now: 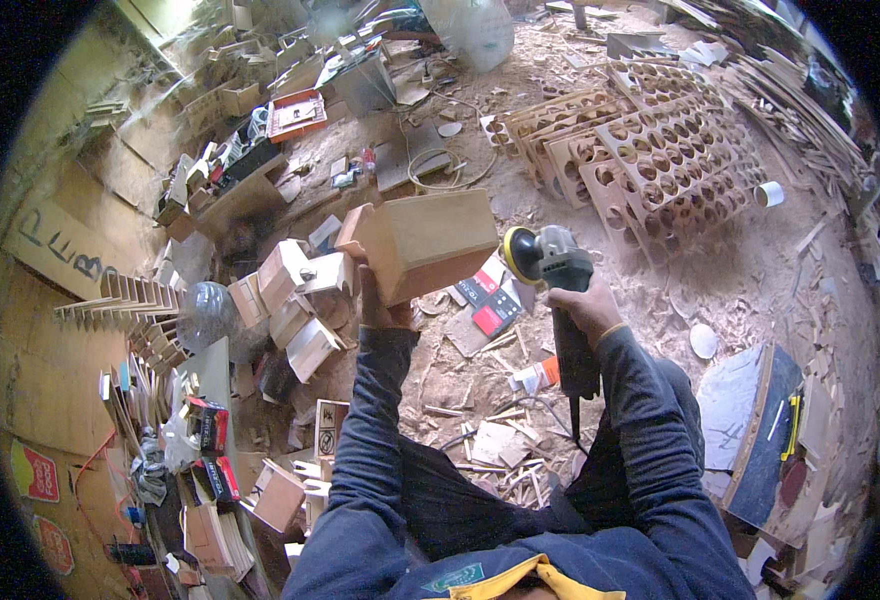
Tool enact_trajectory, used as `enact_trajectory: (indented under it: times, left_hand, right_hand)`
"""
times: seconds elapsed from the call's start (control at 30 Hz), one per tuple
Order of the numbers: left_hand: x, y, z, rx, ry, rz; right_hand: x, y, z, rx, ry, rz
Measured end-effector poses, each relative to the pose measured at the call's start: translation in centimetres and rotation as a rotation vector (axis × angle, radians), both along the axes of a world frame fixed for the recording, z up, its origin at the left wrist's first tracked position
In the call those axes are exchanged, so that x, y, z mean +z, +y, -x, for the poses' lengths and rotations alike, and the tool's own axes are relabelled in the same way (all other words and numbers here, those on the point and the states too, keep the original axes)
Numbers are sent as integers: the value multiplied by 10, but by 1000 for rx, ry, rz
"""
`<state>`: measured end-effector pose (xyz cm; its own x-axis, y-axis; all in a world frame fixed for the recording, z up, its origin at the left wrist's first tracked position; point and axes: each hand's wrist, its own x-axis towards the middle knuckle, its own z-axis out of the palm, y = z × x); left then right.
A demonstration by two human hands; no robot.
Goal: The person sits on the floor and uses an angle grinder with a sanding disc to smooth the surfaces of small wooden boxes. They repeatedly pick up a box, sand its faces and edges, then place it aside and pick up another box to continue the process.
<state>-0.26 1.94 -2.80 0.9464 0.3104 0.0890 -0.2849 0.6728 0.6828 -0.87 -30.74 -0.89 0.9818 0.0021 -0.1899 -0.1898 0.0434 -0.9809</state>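
Observation:
My left hand point(378, 303) is closed on the near left end of a light wooden box point(445, 240), holding it up off the floor on its side. Most of those fingers are hidden behind the wood. In my right hand point(592, 308) is a dark green angle sander point(573, 360), gripped around its body with the head pointing up. Its round yellow-backed pad point(523, 254) faces the box's right end, with a small gap between them. A cord runs from the sander's lower end down between my legs.
Several wooden boxes point(295, 285) are piled left of my left arm. Perforated wooden panels point(650, 150) lie stacked at the far right. Wood scraps and dust cover the floor, with red and black packages point(495, 308) beyond my knees. A loose cable point(450, 170) curls further off.

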Motion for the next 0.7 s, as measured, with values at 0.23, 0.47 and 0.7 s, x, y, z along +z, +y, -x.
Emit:
enact_trajectory:
  times: [0.23,0.47,0.7]
  left_hand:
    - [-1,1,-3,-8,23,-26]
    - [-11,10,1,-47,116,-33]
    - [-19,6,-4,-31,185,-11]
  right_hand:
    - [9,-3,14,-78,-57,-68]
    - [5,3,13,-5,-187,1]
    - [0,13,12,30,-144,19]
